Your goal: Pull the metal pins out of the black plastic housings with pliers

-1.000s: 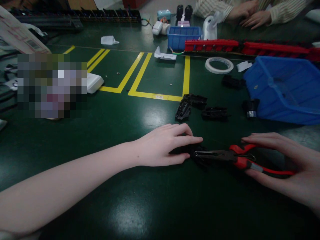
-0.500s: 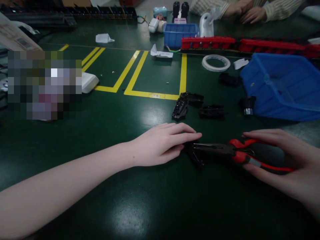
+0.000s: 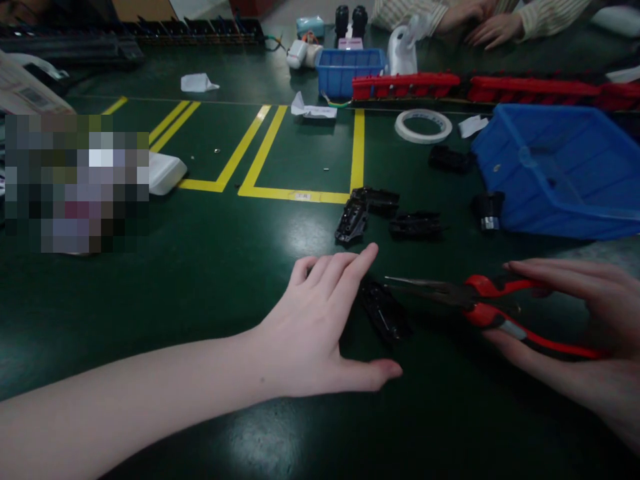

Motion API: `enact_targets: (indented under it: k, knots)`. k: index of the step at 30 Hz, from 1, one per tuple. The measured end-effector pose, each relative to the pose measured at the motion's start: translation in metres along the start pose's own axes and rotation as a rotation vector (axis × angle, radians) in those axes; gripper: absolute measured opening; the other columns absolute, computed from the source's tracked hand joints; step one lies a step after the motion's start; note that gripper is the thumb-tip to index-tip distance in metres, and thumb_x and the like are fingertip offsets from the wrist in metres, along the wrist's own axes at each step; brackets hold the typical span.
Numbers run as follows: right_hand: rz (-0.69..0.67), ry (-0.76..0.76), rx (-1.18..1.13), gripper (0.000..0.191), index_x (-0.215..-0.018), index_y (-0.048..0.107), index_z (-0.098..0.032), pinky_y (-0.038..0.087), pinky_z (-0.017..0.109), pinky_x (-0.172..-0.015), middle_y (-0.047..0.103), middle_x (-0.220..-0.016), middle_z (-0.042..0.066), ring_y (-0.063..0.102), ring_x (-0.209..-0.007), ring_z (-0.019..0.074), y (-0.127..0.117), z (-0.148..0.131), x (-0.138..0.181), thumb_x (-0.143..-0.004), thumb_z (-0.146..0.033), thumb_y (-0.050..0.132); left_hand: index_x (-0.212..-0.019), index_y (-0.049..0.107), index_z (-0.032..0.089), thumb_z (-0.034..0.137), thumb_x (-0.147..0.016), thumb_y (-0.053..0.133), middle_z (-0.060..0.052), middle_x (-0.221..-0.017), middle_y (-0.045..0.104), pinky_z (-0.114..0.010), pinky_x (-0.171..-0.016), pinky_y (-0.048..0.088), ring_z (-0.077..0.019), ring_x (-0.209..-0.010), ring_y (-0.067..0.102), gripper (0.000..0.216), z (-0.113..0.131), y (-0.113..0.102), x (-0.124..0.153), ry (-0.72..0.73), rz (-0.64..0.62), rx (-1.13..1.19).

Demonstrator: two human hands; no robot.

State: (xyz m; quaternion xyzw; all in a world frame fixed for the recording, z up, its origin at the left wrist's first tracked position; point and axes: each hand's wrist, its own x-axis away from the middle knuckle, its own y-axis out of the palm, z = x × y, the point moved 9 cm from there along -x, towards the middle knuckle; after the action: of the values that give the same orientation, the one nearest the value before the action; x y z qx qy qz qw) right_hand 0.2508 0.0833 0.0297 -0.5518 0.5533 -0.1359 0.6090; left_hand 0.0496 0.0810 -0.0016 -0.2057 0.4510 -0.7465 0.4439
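Observation:
My left hand [image 3: 320, 320] lies flat on the dark green table [image 3: 200, 280], fingers spread, its fingertips beside a small black plastic part [image 3: 383, 312]. My right hand [image 3: 575, 327] grips the red handles of long-nose pliers [image 3: 480, 303], whose tips are slightly apart and point left, just above that black part. Three more black plastic parts [image 3: 370, 210] lie a little farther back near a yellow tape line.
A large blue bin [image 3: 565, 170] stands at right, with black parts [image 3: 487, 208] beside it. A tape roll [image 3: 423, 126], a small blue bin [image 3: 347, 70], red racks [image 3: 480, 87] and paper scraps sit farther back. Another person's hands [image 3: 480, 20] rest at the far edge.
My left hand has lifted off the black part and spread open, thumb swung toward me. The pliers have pulled back from the part and risen slightly; the part now lies uncovered.

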Motion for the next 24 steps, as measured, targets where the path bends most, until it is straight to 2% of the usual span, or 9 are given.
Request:
enact_targets:
  k: [2, 4, 8, 11, 13, 18, 24]
  knots:
    - [-0.006, -0.066, -0.004, 0.054, -0.116, 0.057, -0.022, 0.05, 0.042, -0.079, 0.064, -0.115, 0.012, 0.063, -0.095, 0.0288, 0.0, -0.003, 0.001, -0.068, -0.039, 0.072, -0.147, 0.007, 0.01, 0.076, -0.066, 0.058, -0.019, -0.137, 0.04, -0.053, -0.101, 0.028, -0.035, -0.122, 0.039, 0.116, 0.0, 0.005, -0.001, -0.012, 0.008, -0.033]
    - [-0.017, -0.11, -0.031, 0.057, -0.119, 0.055, -0.021, 0.05, 0.042, -0.08, 0.063, -0.118, 0.012, 0.063, -0.097, 0.0288, 0.001, -0.005, 0.0, -0.067, -0.038, 0.073, -0.147, 0.005, 0.009, 0.077, -0.066, 0.058, -0.02, -0.136, 0.042, -0.053, -0.101, 0.029, -0.0349, -0.121, 0.04, 0.118, -0.001, 0.008, -0.003, -0.018, 0.022, -0.065]
    - [-0.068, -0.195, -0.029, 0.057, -0.121, 0.054, -0.019, 0.05, 0.037, -0.072, 0.065, -0.106, 0.011, 0.063, -0.086, 0.0247, 0.005, -0.012, 0.0, -0.069, -0.037, 0.07, -0.145, 0.01, 0.009, 0.059, -0.077, 0.06, -0.015, -0.125, 0.051, -0.048, -0.098, 0.033, -0.0307, -0.114, 0.046, 0.099, 0.002, 0.006, -0.005, 0.023, 0.023, -0.088]
    - [-0.075, -0.19, -0.009, 0.055, -0.12, 0.054, -0.018, 0.05, 0.036, -0.071, 0.063, -0.103, 0.011, 0.062, -0.084, 0.024, 0.004, -0.013, 0.0, -0.071, -0.037, 0.069, -0.143, 0.016, 0.008, 0.046, -0.081, 0.06, -0.012, -0.122, 0.053, -0.045, -0.098, 0.035, -0.0285, -0.115, 0.046, 0.086, 0.003, 0.004, -0.004, 0.044, 0.012, -0.082]
    - [-0.066, -0.172, 0.01, 0.056, -0.122, 0.053, -0.018, 0.049, 0.037, -0.073, 0.063, -0.104, 0.011, 0.061, -0.086, 0.0247, 0.002, -0.012, 0.0, -0.071, -0.036, 0.069, -0.143, 0.017, 0.009, 0.048, -0.079, 0.061, -0.012, -0.124, 0.052, -0.045, -0.098, 0.035, -0.0288, -0.115, 0.046, 0.086, 0.003, 0.003, -0.004, 0.039, 0.008, -0.072]
    - [-0.021, -0.146, 0.033, 0.057, -0.123, 0.054, -0.021, 0.048, 0.039, -0.075, 0.063, -0.107, 0.011, 0.061, -0.087, 0.0256, -0.002, -0.01, 0.002, -0.07, -0.034, 0.071, -0.143, 0.018, 0.008, 0.064, -0.074, 0.061, -0.014, -0.128, 0.049, -0.045, -0.099, 0.035, -0.0296, -0.116, 0.045, 0.098, 0.002, 0.003, -0.004, 0.038, 0.019, -0.061]
    - [-0.06, -0.192, -0.005, 0.061, -0.126, 0.052, -0.027, 0.049, 0.04, -0.074, 0.063, -0.105, 0.008, 0.062, -0.084, 0.025, 0.001, -0.013, 0.001, -0.069, -0.036, 0.071, -0.138, 0.031, 0.01, 0.056, -0.078, 0.063, -0.012, -0.126, 0.051, -0.041, -0.093, 0.04, -0.0276, -0.113, 0.047, 0.082, -0.004, 0.0, -0.01, 0.069, -0.038, -0.067]
